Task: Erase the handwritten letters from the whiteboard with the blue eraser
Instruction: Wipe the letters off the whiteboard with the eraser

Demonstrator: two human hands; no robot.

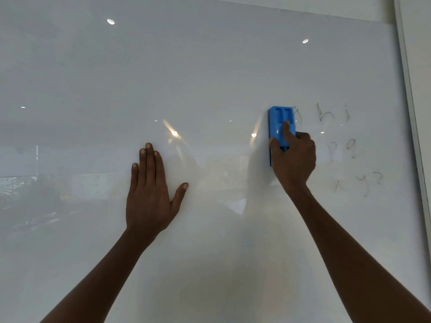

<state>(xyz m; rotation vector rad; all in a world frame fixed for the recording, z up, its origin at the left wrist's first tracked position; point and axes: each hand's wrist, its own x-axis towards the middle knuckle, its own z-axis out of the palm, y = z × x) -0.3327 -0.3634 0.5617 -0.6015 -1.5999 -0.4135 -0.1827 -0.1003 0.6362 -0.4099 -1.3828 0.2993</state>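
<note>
A glossy whiteboard fills the view. My right hand grips the blue eraser, held upright and flat against the board right of centre. Just right of the eraser are faint handwritten letters: a top row reading "h i" with a partly covered letter at the eraser's edge, a middle row "p q", and a bottom row "x y z". My left hand lies flat on the board left of centre, fingers spread, holding nothing.
The board's right frame edge runs top to bottom close to the letters. Ceiling lights and a room reflect in the board's surface. The board left of the eraser shows no writing.
</note>
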